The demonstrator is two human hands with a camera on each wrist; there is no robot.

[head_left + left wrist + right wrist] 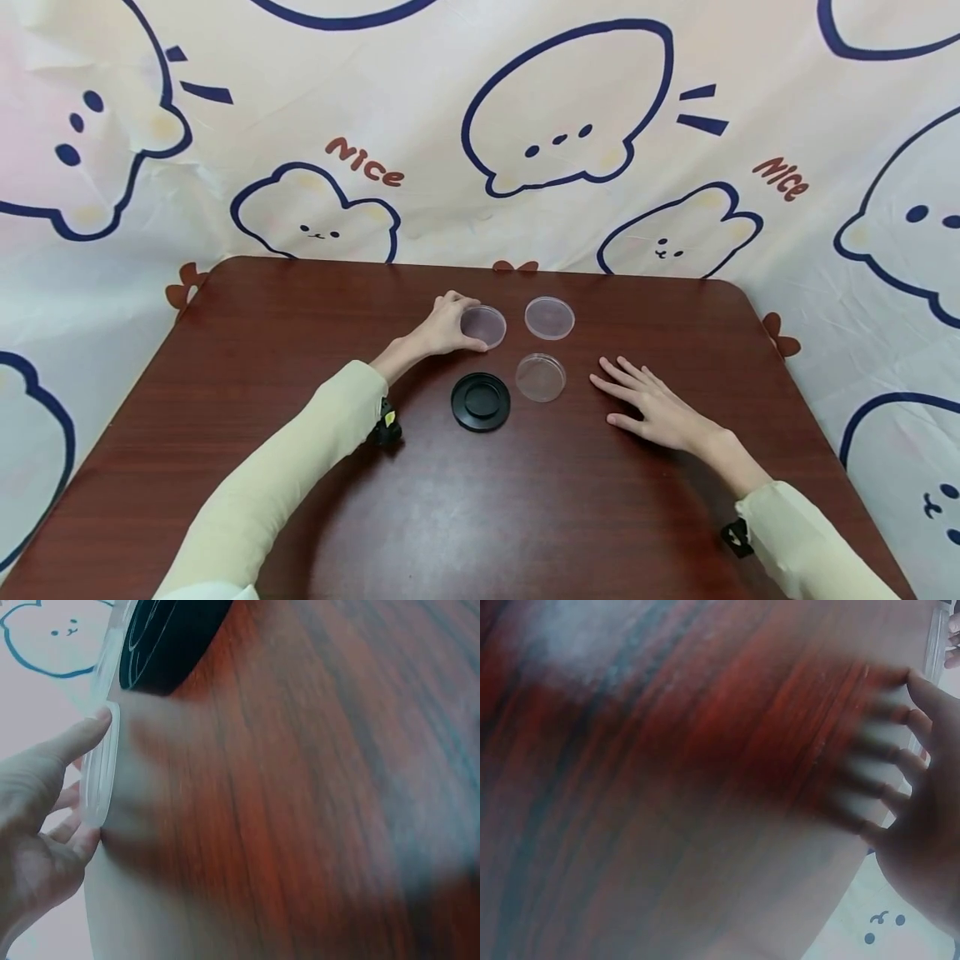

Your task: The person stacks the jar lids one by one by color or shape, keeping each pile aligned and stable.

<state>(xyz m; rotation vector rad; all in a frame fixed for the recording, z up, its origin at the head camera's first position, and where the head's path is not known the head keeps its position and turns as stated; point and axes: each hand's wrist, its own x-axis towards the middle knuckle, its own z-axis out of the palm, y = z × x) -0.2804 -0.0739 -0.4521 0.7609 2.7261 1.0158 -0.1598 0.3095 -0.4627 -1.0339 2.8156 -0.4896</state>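
Observation:
With thumb and fingers around its rim, my left hand (448, 325) grips a clear petri dish (486, 327) on the dark wooden table. From the side, in the left wrist view, this dish (100, 769) shows a shallow ridged edge between thumb and fingertips. A second clear petri dish (550, 318) lies to its right, and a third (540, 377) sits nearer the front. Close to that one is a round black disc-shaped piece (481, 402) with a raised rim and a smaller circle in its middle. My right hand (660, 410), fingers spread, rests at the table to the right of the dishes, holding nothing.
The brown table (480, 517) has rounded far corners. A pale cloth (427, 100) printed with cartoon figures hangs behind it and along both sides. Dark devices are strapped at the left wrist (385, 425) and the right wrist (737, 537).

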